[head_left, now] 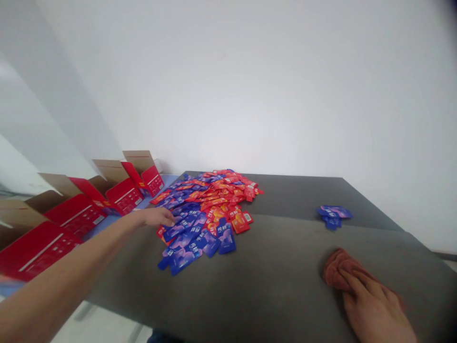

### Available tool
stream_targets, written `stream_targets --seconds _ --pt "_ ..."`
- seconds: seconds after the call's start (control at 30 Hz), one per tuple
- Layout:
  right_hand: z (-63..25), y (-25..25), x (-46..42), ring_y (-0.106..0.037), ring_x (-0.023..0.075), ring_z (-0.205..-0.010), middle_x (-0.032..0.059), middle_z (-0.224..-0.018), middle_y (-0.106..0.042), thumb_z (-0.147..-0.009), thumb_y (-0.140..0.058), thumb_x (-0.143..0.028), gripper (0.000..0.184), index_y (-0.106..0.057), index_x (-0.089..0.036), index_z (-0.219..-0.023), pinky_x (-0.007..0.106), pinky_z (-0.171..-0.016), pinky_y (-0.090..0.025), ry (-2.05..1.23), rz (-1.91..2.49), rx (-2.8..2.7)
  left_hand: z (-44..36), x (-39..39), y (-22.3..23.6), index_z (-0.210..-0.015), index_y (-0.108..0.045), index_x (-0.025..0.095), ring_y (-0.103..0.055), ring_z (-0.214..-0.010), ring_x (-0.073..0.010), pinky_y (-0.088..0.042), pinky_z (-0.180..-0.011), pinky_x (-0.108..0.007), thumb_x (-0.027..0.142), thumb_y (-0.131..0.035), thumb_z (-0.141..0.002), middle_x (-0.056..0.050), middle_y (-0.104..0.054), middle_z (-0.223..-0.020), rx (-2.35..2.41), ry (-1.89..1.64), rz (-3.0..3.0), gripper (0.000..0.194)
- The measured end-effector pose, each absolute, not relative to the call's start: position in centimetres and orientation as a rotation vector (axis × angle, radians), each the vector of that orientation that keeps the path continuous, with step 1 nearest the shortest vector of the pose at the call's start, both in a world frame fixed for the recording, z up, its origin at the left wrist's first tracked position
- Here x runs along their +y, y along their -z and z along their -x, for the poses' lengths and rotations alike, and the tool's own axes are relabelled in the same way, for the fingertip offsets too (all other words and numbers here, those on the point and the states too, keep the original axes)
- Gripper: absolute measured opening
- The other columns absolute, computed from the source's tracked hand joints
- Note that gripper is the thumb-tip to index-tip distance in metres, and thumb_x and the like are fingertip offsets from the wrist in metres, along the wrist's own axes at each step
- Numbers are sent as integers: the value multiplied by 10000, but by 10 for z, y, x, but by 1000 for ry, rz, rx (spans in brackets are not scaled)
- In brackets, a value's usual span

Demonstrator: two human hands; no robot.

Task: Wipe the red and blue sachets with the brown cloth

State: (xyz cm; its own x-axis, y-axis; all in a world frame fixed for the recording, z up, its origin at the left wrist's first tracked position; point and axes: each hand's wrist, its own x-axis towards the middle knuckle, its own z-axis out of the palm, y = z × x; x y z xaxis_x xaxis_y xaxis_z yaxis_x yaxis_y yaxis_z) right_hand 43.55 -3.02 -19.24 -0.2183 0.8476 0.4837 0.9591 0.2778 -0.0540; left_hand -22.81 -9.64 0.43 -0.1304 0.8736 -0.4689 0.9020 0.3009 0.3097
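Two hands lie on the table. The right hand (374, 309), nearest, rests on a rust-coloured cloth (342, 269) with its fingers (352, 281) slightly spread. The left hand (155, 217), fingers straight and together, touches the edge of a loose heap of blue and red sachets (203, 214). Farther off, a few blue sachets (333, 216) sit apart on the grey table (271, 286), with open red boxes (76, 214) along its left edge.

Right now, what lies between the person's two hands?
The head view shows a heap of red and blue sachets between the left hand and right hand.
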Motion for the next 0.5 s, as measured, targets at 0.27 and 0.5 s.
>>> stream_targets --seconds 0.27,0.5 --pt "-437 188 -28 -599 356 -1170 125 -1263 -684 -940 -425 -364 441 -710 -221 -1244 502 -1020 -434 400 1637 -2164 225 -113 9 -799 -777 212 -673 -819 -268 -514 -751 -290 598 -659 -716 -25 -738 -776 1981 136 -1672 412" --pt "-434 182 -31 -600 349 -1127 127 -1275 -682 -946 -441 -320 426 -715 -191 -1246 480 -1006 -450 458 1607 -2176 197 -122 44 -1033 -753 141 -654 -1079 -383 -497 -963 -426 507 -707 -685 -186 -713 -1151 2124 177 -1846 508"
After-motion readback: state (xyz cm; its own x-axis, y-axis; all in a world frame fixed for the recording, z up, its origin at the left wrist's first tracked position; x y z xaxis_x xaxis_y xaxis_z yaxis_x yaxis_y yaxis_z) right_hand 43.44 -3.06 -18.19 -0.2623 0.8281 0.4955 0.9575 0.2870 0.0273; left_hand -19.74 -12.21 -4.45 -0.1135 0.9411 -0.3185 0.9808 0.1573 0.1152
